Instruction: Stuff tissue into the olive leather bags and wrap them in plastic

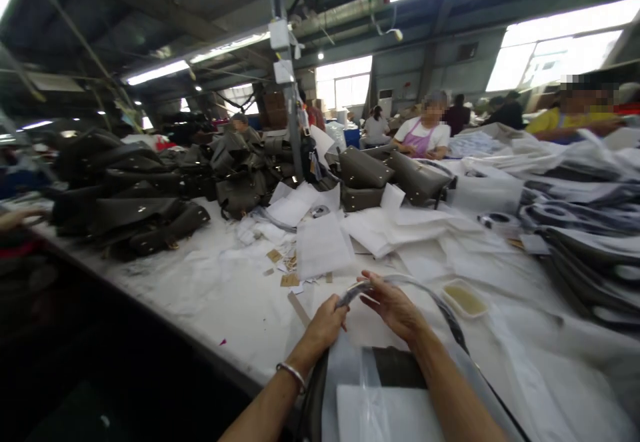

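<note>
A dark olive bag (400, 369), partly covered by white sheets and clear film, lies in front of me at the table's near side. Its arched handle (443, 309) is wrapped in clear plastic. My left hand (325, 322), with a bangle at the wrist, is closed around the handle's left part. Just right of it, my right hand (395, 305) curls its fingers over the top of the same handle, lower fingers somewhat apart. A white paper sheet (385, 412) rests on the bag between my forearms.
Dark bags are piled at the left (145, 209) and beyond the post (293, 115). White sheets (325, 245) and brown tags (290, 280) litter the tabletop. A shallow tub (465, 297) stands right of the handle. More wrapped bags (585, 275) lie stacked right. Co-workers sit farther back.
</note>
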A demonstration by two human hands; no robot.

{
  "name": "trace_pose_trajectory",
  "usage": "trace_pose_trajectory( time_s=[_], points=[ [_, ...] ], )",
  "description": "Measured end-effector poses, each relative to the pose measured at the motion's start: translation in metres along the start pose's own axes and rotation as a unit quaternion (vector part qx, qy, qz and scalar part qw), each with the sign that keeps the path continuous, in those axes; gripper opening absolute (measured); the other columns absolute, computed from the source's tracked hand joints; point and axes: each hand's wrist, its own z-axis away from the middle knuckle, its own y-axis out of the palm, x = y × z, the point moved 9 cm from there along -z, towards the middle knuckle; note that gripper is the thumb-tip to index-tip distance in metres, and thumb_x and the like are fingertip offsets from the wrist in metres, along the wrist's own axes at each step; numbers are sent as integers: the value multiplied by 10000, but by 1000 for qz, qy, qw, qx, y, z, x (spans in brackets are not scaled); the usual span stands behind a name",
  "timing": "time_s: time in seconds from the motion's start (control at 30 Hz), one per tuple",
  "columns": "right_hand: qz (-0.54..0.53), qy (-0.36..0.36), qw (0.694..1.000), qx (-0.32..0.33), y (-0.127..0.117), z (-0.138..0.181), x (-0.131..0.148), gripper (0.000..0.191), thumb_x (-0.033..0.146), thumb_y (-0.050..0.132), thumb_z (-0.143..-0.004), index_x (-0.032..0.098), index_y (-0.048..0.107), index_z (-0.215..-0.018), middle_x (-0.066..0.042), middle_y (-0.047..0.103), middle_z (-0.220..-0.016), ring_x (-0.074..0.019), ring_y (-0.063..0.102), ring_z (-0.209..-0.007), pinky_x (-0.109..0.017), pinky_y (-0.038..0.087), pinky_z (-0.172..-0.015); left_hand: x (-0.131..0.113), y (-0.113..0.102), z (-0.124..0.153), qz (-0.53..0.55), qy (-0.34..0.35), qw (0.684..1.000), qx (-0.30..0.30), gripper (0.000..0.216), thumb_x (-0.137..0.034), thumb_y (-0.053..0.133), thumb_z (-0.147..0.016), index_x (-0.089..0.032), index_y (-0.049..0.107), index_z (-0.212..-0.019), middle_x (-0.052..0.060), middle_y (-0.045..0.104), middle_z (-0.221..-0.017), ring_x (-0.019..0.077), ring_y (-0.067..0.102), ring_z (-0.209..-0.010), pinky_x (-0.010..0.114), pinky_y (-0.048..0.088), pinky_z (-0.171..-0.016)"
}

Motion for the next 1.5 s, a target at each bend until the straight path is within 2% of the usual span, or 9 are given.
trace_pose_trajectory(
  time_s=[0.23, 0.47, 0.67, 0.83, 1.03, 1.17, 1.3, 1.37, 1.5],
  points=[
    [72, 49, 996, 18, -2, -8, -24, 561, 598, 813, -661, 164, 721, -1003, -87, 746, -1005, -212, 678, -971, -311, 555, -839, -13, -5, 8, -29, 2, 999, -30, 176, -320, 457, -885, -190, 568, -923, 36, 640, -791, 190, 603, -745, 282, 448, -680],
    [-64, -13, 990, -126, -6, -15, 12, 101, 253, 678, -859, 184, 637, -799, 10, 649, -622, -128, 653, -616, -259, 582, -652, -53, 12, -9, -100, 44, 994, 25, 307, -356, 399, -933, -199, 580, -1124, 111, 699, -1014, 236, 651, -897, 335, 484, -794],
    [-101, -54, 979, -171, -21, -32, 11, 285, 245, 410, -974, 205, 468, -698, 111, 239, -373, -71, 233, -278, -170, 236, -295, -46, 24, -8, -172, 47, 982, 64, 361, -422, 426, -904, -164, 650, -1019, 163, 712, -977, 296, 669, -906, 410, 500, -800],
    [-85, -26, 975, -204, -30, -37, -2, 341, 240, 290, -1007, 214, 412, -690, 104, 223, -384, -79, 249, -271, -163, 251, -304, -31, 17, 5, -185, 63, 979, 54, 538, -541, 315, -948, -149, 682, -968, 171, 715, -931, 318, 669, -887, 421, 494, -783],
    [-19, 90, 967, -236, -49, -19, 7, 198, 294, 394, -993, 192, 537, -902, -81, 672, -831, -195, 700, -715, -349, 616, -589, -9, -41, 22, -217, 153, 964, -19, 349, -383, 367, -1000, -234, 682, -1019, 36, 713, -1047, 203, 641, -970, 285, 463, -856],
    [46, 70, 965, -249, -76, 19, 24, 119, 176, 529, -875, 212, 586, -973, -122, 685, -1059, -226, 714, -907, -368, 637, -711, 27, -89, 27, -263, 120, 956, -54, 326, -184, 348, -980, -152, 654, -1088, 127, 660, -1149, 262, 577, -1090, 372, 407, -970],
    [177, 4, 965, -194, -69, 68, 27, 367, 319, 726, -745, 235, 670, -1098, -131, 693, -1160, -291, 671, -1067, -423, 578, -914, 38, -90, 28, -321, 135, 937, -12, 343, -70, 335, -933, -120, 653, -1049, 169, 645, -1125, 288, 580, -1051, 408, 420, -924],
    [333, -19, 935, -124, -47, 86, 16, 459, 431, 775, -702, 249, 706, -1117, -122, 702, -1168, -327, 631, -1135, -480, 480, -1039, 36, -80, 26, -347, 151, 925, 12, 331, -44, 350, -910, -93, 658, -1019, 196, 645, -1086, 307, 585, -1031, 431, 420, -908],
    [599, -144, 787, -31, -4, 103, -9, 438, 497, 737, -730, 320, 730, -1131, -70, 675, -1247, -353, 555, -1220, -545, 323, -1138, 32, -60, 18, -386, 186, 901, 62, 284, -65, 397, -899, -86, 676, -845, 205, 663, -899, 325, 607, -921, 466, 427, -845]
  ],
)
